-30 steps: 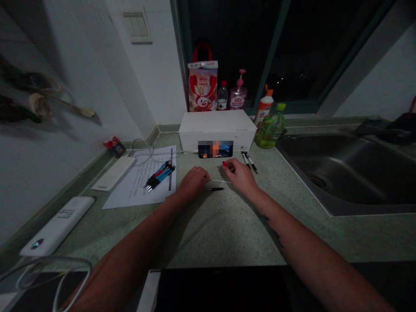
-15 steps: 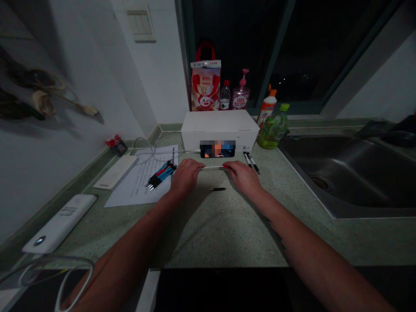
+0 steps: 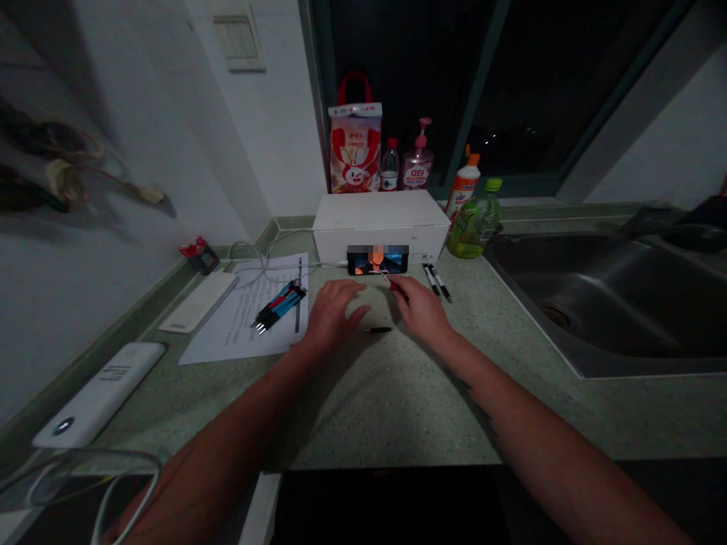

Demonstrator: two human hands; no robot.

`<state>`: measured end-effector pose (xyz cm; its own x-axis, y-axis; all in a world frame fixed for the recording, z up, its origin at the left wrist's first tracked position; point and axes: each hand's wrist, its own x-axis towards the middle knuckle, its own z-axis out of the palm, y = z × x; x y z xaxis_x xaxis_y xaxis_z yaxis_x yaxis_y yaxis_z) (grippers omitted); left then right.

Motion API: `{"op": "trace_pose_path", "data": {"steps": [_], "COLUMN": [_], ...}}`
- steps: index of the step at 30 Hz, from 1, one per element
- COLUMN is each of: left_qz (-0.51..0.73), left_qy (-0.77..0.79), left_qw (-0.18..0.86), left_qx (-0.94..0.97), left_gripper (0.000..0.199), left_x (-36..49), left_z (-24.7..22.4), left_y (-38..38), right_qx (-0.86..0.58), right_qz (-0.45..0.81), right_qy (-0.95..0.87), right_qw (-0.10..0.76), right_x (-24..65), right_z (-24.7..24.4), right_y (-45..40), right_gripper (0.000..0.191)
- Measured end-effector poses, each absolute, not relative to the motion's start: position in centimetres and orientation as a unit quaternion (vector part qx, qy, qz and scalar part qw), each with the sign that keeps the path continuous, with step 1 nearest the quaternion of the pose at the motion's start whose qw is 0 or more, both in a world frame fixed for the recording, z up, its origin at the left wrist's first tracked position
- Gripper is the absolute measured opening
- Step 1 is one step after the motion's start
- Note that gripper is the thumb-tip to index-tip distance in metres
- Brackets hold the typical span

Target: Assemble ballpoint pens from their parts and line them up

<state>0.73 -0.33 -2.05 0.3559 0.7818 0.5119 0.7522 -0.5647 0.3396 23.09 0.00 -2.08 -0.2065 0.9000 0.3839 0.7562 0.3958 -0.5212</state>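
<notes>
My right hand point(image 3: 419, 306) pinches a thin white rod with a red end point(image 3: 394, 286), which looks like a pen refill. Its pale tip points up and left toward the phone point(image 3: 377, 261), and the fingers hide part of it. To the left, my left hand point(image 3: 335, 312) is held open and holds nothing, thumb apart from the curved fingers. A short black pen piece point(image 3: 378, 330) lies on the counter between the hands, close to my left thumb. Two black-and-white pens point(image 3: 436, 281) lie just beyond my right hand.
Behind the phone stands a white box point(image 3: 380, 212). Several blue, black and red pens point(image 3: 280, 306) lie on a printed sheet point(image 3: 227, 344) at left, near a white power bank point(image 3: 102, 393). A green bottle point(image 3: 475, 227) and the sink point(image 3: 602, 303) are at right.
My left hand has let go of the rod's left end and opened, its thumb dropping toward the black pen piece. The rod, now only in my right hand, has turned to point up.
</notes>
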Motion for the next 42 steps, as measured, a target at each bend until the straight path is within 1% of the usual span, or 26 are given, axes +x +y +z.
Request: {"op": "trace_pose_path", "data": {"steps": [3,5,7,11,14,24,28,31,33,36,37,40,42], "left_qz": [0.207,0.173,0.194,0.321,0.372,0.348,0.330,0.340,0.352,0.344,0.344,0.374,0.397], "left_qy": [0.389,0.377,0.403,0.518,0.558,0.533,0.494,0.483,0.504,0.537,0.538,0.522,0.503], "left_qw": [0.088,0.101,0.102,0.111,0.113,0.079,0.070,0.116,0.180,0.289,0.314,0.326,0.302], "left_qx": [0.894,0.904,0.888,0.785,0.734,0.767,0.801,0.799,0.768,0.714,0.702,0.693,0.706], "left_gripper": [0.018,0.010,0.011,0.013,0.017,0.019,0.015,0.012,0.011,0.022,0.022,0.006,0.004], "left_x": [1.3,1.6,1.6,0.7,0.0,-0.3,-0.4,0.0,0.4,0.6,0.6,0.5,0.4], "left_z": [-2.2,-2.3,-2.5,-2.5,-2.1,-1.8,-2.2,-2.6,-2.7,-2.7,-2.7,-2.8,-3.0], "left_y": [-0.7,-0.8,-0.5,0.1,0.3,0.2,0.6,0.5,0.3,0.1,0.1,0.3,0.4], "right_qx": [-0.567,-0.569,-0.559,-0.545,-0.543,-0.541,-0.524,-0.494,-0.479,-0.463,-0.460,-0.456,-0.456], "right_qz": [0.117,0.117,0.109,0.088,0.080,0.057,0.054,0.067,0.079,0.090,0.094,0.111,0.129], "right_qy": [-0.729,-0.726,-0.742,-0.780,-0.797,-0.816,-0.831,-0.844,-0.845,-0.848,-0.849,-0.846,-0.841], "right_qw": [0.366,0.367,0.354,0.294,0.253,0.196,0.178,0.200,0.224,0.240,0.242,0.252,0.262], "right_x": [23.5,23.7,23.7,23.5,23.3,23.3,23.1,22.7,22.5,22.3,22.3,22.4,22.4], "right_z": [-2.3,-2.4,-2.3,-1.8,-1.4,-1.0,-0.8,-1.0,-1.2,-1.5,-1.6,-1.8,-2.0], "right_y": [0.5,0.6,0.5,0.0,-0.3,-0.5,-0.7,-0.7,-0.8,-0.7,-0.7,-0.6,-0.6], "right_gripper": [0.042,0.040,0.038,0.037,0.038,0.042,0.041,0.037,0.032,0.021,0.019,0.018,0.019]}}
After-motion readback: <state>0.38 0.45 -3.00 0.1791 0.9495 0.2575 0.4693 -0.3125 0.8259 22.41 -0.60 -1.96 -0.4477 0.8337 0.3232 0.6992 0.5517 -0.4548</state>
